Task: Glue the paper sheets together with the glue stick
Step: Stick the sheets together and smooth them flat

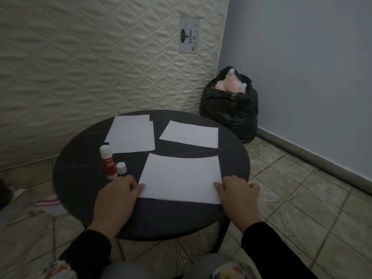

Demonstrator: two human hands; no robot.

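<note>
So right now both hands are on the nearest paper sheet [180, 178], which lies flat at the front of the round black desk [80, 170]. The left hand [118, 195] has its fingertips on the sheet's near left corner, the right hand [238, 195] on the near right corner. Fingers look loosely bent and resting on the paper rather than pinching it, though from this angle I can't fully tell if a thumb is tucked under an edge. Neither grip has the glue.

The glue stick [107, 162] stands upright just left of that sheet, uncapped I think, with its white cap [121, 168] right beside it. Two overlapping sheets [131, 134] sit at the back left, one more sheet [190, 133] at the back right.

My read: this is the lining-up or pressing-down step. Next move probably means lifting the left hand off to grab the glue stick while the right keeps the sheet from sliding.
</note>
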